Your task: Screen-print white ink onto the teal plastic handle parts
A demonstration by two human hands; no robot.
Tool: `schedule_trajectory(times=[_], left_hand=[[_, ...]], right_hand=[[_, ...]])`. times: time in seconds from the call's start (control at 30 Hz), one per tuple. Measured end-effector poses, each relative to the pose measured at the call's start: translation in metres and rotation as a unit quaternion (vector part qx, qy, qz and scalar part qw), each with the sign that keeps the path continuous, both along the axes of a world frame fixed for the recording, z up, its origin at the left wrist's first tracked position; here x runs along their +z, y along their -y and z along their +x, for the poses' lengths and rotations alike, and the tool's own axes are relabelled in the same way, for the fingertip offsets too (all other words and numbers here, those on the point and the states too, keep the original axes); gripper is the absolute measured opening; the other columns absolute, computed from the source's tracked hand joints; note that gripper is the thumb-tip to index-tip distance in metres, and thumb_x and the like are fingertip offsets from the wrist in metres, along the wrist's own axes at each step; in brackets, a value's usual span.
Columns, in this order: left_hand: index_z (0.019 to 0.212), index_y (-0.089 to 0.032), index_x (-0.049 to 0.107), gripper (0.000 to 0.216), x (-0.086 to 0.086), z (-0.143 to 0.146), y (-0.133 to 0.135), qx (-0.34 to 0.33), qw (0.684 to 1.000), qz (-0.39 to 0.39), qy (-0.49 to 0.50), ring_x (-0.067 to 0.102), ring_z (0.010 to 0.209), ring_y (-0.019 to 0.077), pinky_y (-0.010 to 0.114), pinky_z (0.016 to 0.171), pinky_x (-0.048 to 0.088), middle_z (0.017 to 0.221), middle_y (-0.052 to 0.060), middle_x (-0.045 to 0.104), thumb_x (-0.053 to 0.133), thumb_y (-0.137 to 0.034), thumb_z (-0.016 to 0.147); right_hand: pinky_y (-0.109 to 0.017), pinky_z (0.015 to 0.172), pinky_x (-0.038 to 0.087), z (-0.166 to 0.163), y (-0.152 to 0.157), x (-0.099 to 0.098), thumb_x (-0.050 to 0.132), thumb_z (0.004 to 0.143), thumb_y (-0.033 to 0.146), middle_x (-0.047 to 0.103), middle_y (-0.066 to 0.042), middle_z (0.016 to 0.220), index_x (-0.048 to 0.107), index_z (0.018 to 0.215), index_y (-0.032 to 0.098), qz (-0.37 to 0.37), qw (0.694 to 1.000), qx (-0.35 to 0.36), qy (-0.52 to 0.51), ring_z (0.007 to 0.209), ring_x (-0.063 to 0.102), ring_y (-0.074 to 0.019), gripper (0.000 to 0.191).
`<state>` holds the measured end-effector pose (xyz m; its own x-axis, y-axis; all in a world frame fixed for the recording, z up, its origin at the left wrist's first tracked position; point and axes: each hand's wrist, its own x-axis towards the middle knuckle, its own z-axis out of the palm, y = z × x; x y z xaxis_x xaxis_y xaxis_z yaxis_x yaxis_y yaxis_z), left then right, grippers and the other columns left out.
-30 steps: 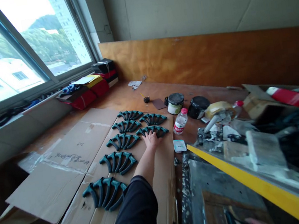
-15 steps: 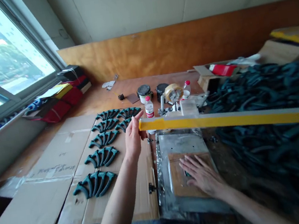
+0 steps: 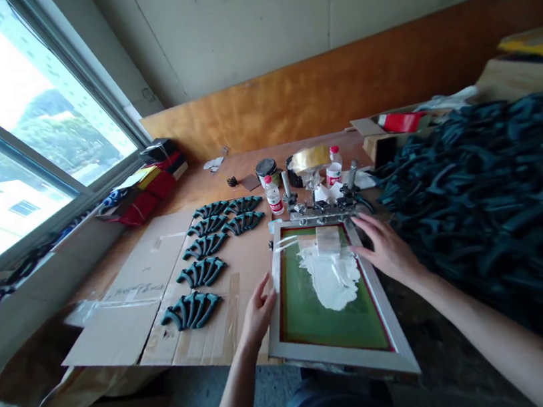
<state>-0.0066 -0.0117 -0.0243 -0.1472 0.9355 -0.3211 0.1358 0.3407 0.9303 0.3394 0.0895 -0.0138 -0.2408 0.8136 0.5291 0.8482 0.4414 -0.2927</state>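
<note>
A silk-screen frame [image 3: 402, 340] with green mesh [image 3: 296, 308] lies flat on the bench in front of me. White ink [image 3: 334, 285] is pooled on the upper half of the mesh, and a pale squeegee block [image 3: 328, 239] rests at its far end. My left hand [image 3: 259, 310] is at the left rail, fingers loosely apart and holding nothing; whether it touches the rail I cannot tell. Over the right rail, my right hand [image 3: 386, 248] has its fingers spread, with the tips close to the squeegee. The base board under the screen is hidden.
Fanned groups of dark green curved parts [image 3: 202, 272] lie on cardboard [image 3: 121, 325] at the left. A large heap of similar parts [image 3: 485, 214] fills the right. Behind the screen stand a hinge clamp [image 3: 323, 210], a red-capped bottle [image 3: 273, 196], a tin [image 3: 267, 169] and a tape roll [image 3: 309, 158].
The raised screen has come down flat over the base. My left hand has moved down to its left side. My right hand has left the brown board and moved up to the right rail.
</note>
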Motion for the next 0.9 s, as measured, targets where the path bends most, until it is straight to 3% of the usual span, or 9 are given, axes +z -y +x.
schedule_trajectory(times=[0.1, 0.23, 0.37, 0.47, 0.53, 0.63, 0.77, 0.9], left_hand=[[0.143, -0.016, 0.042, 0.078, -0.041, 0.000, -0.003, -0.004, 0.997, -0.011, -0.071, 0.048, 0.053, 0.0099, 0.020, 0.051, 0.034, 0.057, -0.006, 0.053, 0.060, -0.055, 0.077], [0.139, -0.016, 0.047, 0.067, -0.063, -0.003, -0.007, -0.029, 0.994, -0.007, -0.102, 0.051, 0.058, 0.0114, 0.020, 0.054, 0.036, 0.064, -0.004, 0.057, 0.053, -0.051, 0.082], [0.137, -0.017, 0.048, 0.066, -0.071, -0.006, -0.006, -0.042, 0.996, -0.004, -0.079, 0.053, 0.061, 0.0124, 0.021, 0.055, 0.038, 0.070, -0.002, 0.060, 0.051, -0.053, 0.083], [0.136, -0.018, 0.049, 0.066, -0.075, -0.007, -0.006, -0.038, 0.997, -0.005, -0.063, 0.055, 0.063, 0.0134, 0.021, 0.056, 0.039, 0.071, -0.001, 0.062, 0.051, -0.055, 0.082], [0.134, -0.017, 0.051, 0.066, -0.077, -0.007, -0.006, -0.033, 0.998, -0.007, -0.059, 0.056, 0.064, 0.0137, 0.021, 0.055, 0.039, 0.072, 0.000, 0.062, 0.053, -0.057, 0.081], [0.131, -0.017, 0.053, 0.068, -0.078, -0.007, -0.007, -0.027, 0.998, -0.008, -0.054, 0.055, 0.061, 0.0133, 0.021, 0.053, 0.039, 0.071, 0.000, 0.062, 0.054, -0.059, 0.079], [0.131, -0.014, 0.052, 0.071, -0.077, -0.006, -0.007, -0.026, 0.999, -0.002, -0.021, 0.053, 0.056, 0.0118, 0.021, 0.050, 0.037, 0.068, -0.001, 0.061, 0.055, -0.061, 0.077], [0.130, -0.013, 0.053, 0.073, -0.069, -0.005, -0.006, -0.020, 1.000, 0.000, 0.002, 0.049, 0.051, 0.0100, 0.020, 0.047, 0.034, 0.063, -0.003, 0.058, 0.058, -0.061, 0.075]], right_hand=[[-0.040, 0.094, 0.044, -0.045, -0.010, 0.017, 0.066, 0.081, 0.030, 0.056, -0.015, 0.121, 0.055, 0.119, 0.014, -0.046, 0.993, 0.041, 0.097, 0.111, 0.052, -0.0297, 0.043], [-0.031, 0.076, 0.045, -0.068, -0.002, 0.007, 0.063, 0.079, 0.015, 0.063, -0.008, 0.087, 0.060, 0.087, 0.017, -0.162, 0.972, 0.067, 0.159, 0.089, 0.057, -0.0235, 0.009], [-0.029, 0.075, 0.042, -0.056, 0.032, -0.009, 0.052, 0.079, 0.006, 0.062, -0.006, 0.083, 0.058, 0.078, 0.017, -0.153, 0.963, 0.156, 0.161, 0.085, 0.055, -0.0207, 0.013], [-0.030, 0.076, 0.040, -0.045, 0.051, -0.004, 0.049, 0.074, 0.002, 0.062, -0.006, 0.083, 0.059, 0.079, 0.017, -0.145, 0.936, 0.277, 0.163, 0.085, 0.054, -0.0203, 0.019], [-0.030, 0.073, 0.040, -0.043, 0.052, 0.003, 0.051, 0.071, 0.002, 0.061, -0.004, 0.080, 0.058, 0.076, 0.019, -0.162, 0.921, 0.313, 0.163, 0.081, 0.053, -0.0193, 0.018], [-0.030, 0.073, 0.041, -0.047, 0.050, 0.004, 0.051, 0.073, 0.003, 0.061, -0.004, 0.077, 0.059, 0.074, 0.019, -0.142, 0.942, 0.273, 0.133, 0.081, 0.054, -0.0195, 0.018], [-0.033, 0.078, 0.044, -0.049, 0.066, -0.016, 0.044, 0.076, 0.001, 0.065, -0.008, 0.090, 0.065, 0.091, 0.016, -0.041, 0.962, 0.254, 0.093, 0.087, 0.056, -0.0207, 0.030], [-0.032, 0.079, 0.047, -0.047, 0.066, -0.011, 0.050, 0.082, 0.008, 0.067, -0.005, 0.088, 0.067, 0.093, 0.019, -0.097, 0.951, 0.281, 0.086, 0.085, 0.059, -0.0192, 0.022]])
